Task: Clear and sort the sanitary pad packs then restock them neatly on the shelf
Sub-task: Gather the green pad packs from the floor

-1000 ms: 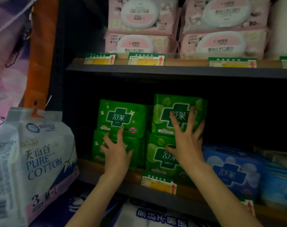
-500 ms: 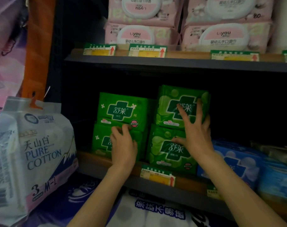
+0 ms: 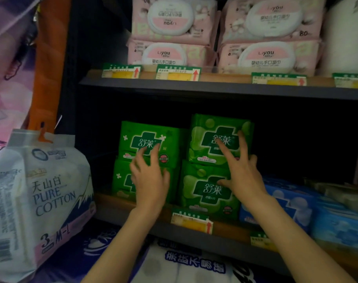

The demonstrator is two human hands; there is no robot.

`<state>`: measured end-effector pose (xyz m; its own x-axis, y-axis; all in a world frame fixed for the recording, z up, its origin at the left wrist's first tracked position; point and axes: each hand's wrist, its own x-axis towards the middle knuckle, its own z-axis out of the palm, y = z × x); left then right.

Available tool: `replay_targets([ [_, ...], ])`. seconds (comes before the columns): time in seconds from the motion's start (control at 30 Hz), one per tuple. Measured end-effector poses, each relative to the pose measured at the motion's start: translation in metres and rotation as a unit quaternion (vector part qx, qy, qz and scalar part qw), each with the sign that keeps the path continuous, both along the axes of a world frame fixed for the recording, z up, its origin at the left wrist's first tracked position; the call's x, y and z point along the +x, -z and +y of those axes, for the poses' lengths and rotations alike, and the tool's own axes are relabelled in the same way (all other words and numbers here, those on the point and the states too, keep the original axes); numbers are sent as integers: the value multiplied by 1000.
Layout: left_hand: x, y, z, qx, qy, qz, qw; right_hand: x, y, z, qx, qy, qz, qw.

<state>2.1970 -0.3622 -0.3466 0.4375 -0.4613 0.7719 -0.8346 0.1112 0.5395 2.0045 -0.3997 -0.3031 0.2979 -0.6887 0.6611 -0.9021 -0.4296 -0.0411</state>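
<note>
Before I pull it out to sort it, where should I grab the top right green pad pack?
Probably by its two short sides, coming straight in from the front. The top right green pack stands upright, face out, on the lower right green pack. Its right edge is free; the top left green pack sits close on the other side, so ease it forward first.

We see a dim, grainy view in which the dark grey metal shelf (image 3: 214, 88) shadows the black recess below it, light falls brighter above it, fingers blur, and edges bow from wide-angle distortion.
</note>
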Motion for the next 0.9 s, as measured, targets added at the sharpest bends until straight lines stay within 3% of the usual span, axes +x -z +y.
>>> replay_targets([
  [0.2,40,-7,-13,148,-2,68,987,9,-9,-3,-19,4,-39,999],
  [0.4,35,-1,-16,85,8,96,992,10,4,1,-58,13,-11,998],
  [0.5,36,3,-9,56,32,84,994,13,3,5,-53,63,-10,997],
  [0.57,42,5,-3,42,40,93,994,23,4,9,-113,92,-13,989],
  [0.63,54,6,1,44,36,126,990,43,3,17,-199,45,-14,979],
  [0.77,74,8,2,116,53,123,984,108,1,25,-127,-75,141,979],
  [0.9,83,8,-2,155,67,76,983,146,2,1,-100,-33,204,973],
])
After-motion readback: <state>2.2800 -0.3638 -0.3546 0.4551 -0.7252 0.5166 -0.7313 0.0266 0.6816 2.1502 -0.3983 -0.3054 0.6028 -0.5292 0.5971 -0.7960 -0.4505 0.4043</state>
